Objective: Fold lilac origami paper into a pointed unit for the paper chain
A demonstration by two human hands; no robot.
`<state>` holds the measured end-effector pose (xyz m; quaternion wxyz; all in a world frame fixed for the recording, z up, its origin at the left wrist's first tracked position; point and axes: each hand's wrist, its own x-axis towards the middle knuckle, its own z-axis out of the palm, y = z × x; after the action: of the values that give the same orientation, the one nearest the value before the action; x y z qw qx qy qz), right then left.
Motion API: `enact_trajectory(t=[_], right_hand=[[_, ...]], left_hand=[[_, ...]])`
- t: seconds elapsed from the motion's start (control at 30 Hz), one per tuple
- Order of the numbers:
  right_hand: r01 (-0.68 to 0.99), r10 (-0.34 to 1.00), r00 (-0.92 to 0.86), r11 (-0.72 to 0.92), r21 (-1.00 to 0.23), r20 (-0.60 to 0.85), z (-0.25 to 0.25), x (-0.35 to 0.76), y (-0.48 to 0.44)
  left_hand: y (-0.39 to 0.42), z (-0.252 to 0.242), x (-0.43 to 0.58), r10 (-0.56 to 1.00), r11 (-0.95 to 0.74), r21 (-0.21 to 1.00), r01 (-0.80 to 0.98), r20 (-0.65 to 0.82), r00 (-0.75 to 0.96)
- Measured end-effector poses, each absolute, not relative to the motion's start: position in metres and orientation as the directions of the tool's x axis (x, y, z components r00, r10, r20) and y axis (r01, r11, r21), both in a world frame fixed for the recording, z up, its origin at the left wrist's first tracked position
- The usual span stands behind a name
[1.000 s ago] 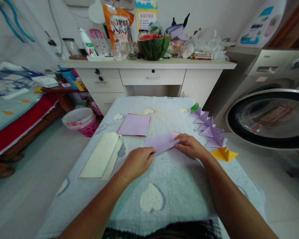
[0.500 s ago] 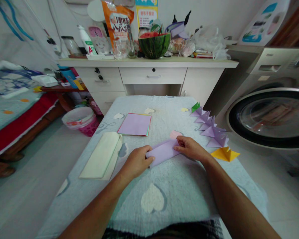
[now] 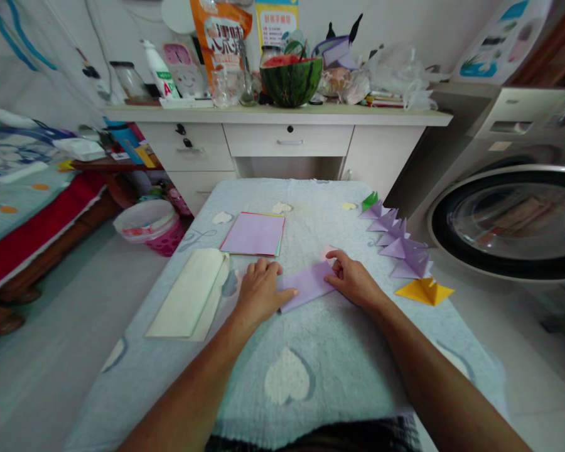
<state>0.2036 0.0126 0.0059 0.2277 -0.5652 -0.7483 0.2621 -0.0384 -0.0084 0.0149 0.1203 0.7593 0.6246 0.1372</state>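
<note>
A folded lilac paper strip (image 3: 307,285) lies on the pale blue cloth-covered table (image 3: 348,351). My left hand (image 3: 260,291) rests on its left end, fingers curled and thumb laid along its lower edge. My right hand (image 3: 353,279) presses its right end with fingertips bent down onto the paper. A stack of square coloured sheets (image 3: 254,234), lilac on top, lies just beyond my left hand.
A row of folded lilac paper pieces (image 3: 398,241) with a green one (image 3: 368,201) and a yellow one (image 3: 424,291) runs along the table's right edge. A cream folded sheet (image 3: 191,292) lies left. A desk (image 3: 282,135), a washing machine (image 3: 508,213) and a bed (image 3: 23,207) surround the table.
Both hands have closed in over the lilac paper and pressed it flatter onto the cloth. My left hand has slid up onto its left end.
</note>
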Motion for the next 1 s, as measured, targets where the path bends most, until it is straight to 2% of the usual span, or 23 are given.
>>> enact_trajectory(t=[0.13, 0.23, 0.33, 0.4, 0.47, 0.57, 0.67, 0.83, 1.0], right_hand=[[0.759, 0.969, -0.243, 0.223, -0.612, 0.053, 0.0, 0.204, 0.013], [0.744, 0.96, -0.245, 0.277, -0.608, 0.137, -0.005, 0.205, 0.014], [0.728, 0.933, -0.258, 0.358, -0.585, 0.25, -0.009, 0.206, 0.016], [0.72, 0.931, -0.249, 0.362, -0.592, 0.266, -0.009, 0.207, 0.017], [0.688, 0.949, -0.201, 0.313, -0.655, 0.243, -0.008, 0.208, 0.018], [0.53, 0.978, -0.146, 0.206, -0.822, 0.151, -0.002, 0.208, 0.018], [0.288, 0.977, -0.211, 0.103, -0.952, 0.041, 0.006, 0.209, 0.017], [0.063, 0.974, -0.227, 0.041, -0.997, 0.025, 0.012, 0.205, 0.012], [-0.002, 0.98, -0.194, 0.054, -0.999, 0.053, 0.017, 0.199, 0.007]], left_hand=[[-0.007, 0.007, -0.038, 0.983, -0.184, 0.389, 0.903, 0.073, 0.169], [-0.006, 0.007, -0.038, 0.983, -0.181, 0.453, 0.873, 0.077, 0.164], [-0.007, 0.01, -0.036, 0.975, -0.212, 0.575, 0.79, 0.068, 0.212], [-0.008, 0.011, -0.036, 0.971, -0.208, 0.672, 0.71, 0.055, 0.232], [-0.009, 0.01, -0.037, 0.97, -0.195, 0.759, 0.622, 0.056, 0.236], [-0.008, 0.009, -0.041, 0.97, -0.183, 0.843, 0.505, 0.072, 0.232], [-0.006, 0.009, -0.044, 0.978, -0.152, 0.882, 0.446, 0.069, 0.197], [-0.006, 0.011, -0.045, 0.986, -0.115, 0.922, 0.37, 0.061, 0.155], [-0.007, 0.011, -0.043, 0.984, -0.085, 0.938, 0.336, 0.027, 0.174]])
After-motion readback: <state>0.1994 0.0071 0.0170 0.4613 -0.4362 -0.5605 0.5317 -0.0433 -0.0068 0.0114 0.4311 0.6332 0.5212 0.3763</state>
